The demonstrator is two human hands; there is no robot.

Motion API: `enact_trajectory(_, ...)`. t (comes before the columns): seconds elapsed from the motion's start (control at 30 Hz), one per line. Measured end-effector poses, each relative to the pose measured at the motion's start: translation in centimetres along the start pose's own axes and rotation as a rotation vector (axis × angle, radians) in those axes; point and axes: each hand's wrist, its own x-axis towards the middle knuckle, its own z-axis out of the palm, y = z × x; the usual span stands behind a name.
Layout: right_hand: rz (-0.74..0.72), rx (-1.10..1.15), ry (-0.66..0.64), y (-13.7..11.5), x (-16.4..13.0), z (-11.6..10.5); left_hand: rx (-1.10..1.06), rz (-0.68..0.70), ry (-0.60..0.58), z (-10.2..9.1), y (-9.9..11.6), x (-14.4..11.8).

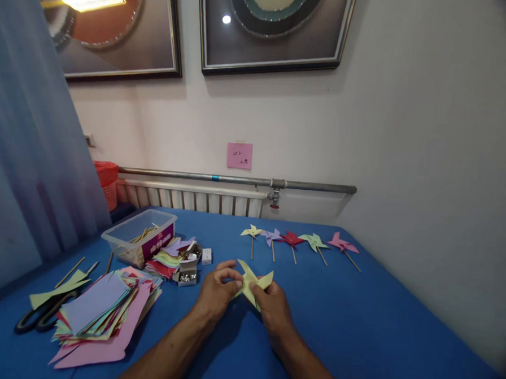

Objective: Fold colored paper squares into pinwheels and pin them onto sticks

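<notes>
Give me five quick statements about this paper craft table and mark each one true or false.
1. Both hands hold a yellow paper pinwheel, with the left hand and the right hand on either side of it. True.
2. Five finished pinwheels lie in a row near the wall. True.
3. The scissors lie to the right of the hands. False: they lie at the far left, beside the stack of coloured paper.
4. The table cover is red. False: it is blue.
5. A clear plastic box stands on the left side of the table. True.
</notes>
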Motion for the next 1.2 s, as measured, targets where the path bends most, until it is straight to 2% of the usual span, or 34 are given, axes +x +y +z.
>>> enact_trajectory(0.07,0.003,0.018,0.009,-0.2,-0.1,-0.1,-0.032,-0.011,0.018,0.1,0.1,-0.1)
enact_trajectory(0.2,0.006,0.057,-0.027,-0.6,-0.4,0.2,-0.105,-0.025,-0.046,0.4,0.0,-0.2)
enact_trajectory(0.43,0.017,0.100,-0.073,-1.3,-1.0,0.6,-0.099,0.011,-0.078,0.4,-0.2,-0.3)
enact_trajectory(0.73,0.032,0.117,-0.111,-1.2,-1.2,0.4,-0.002,0.064,-0.065,0.4,-0.8,0.3)
enact_trajectory(0.9,0.015,0.108,-0.132,-0.8,-1.0,0.3,0.059,0.089,-0.006,0.5,-1.4,0.6)
enact_trajectory(1.2,0.014,0.102,-0.146,-1.0,-1.1,0.4,0.142,0.138,0.022,0.5,-1.0,0.2)
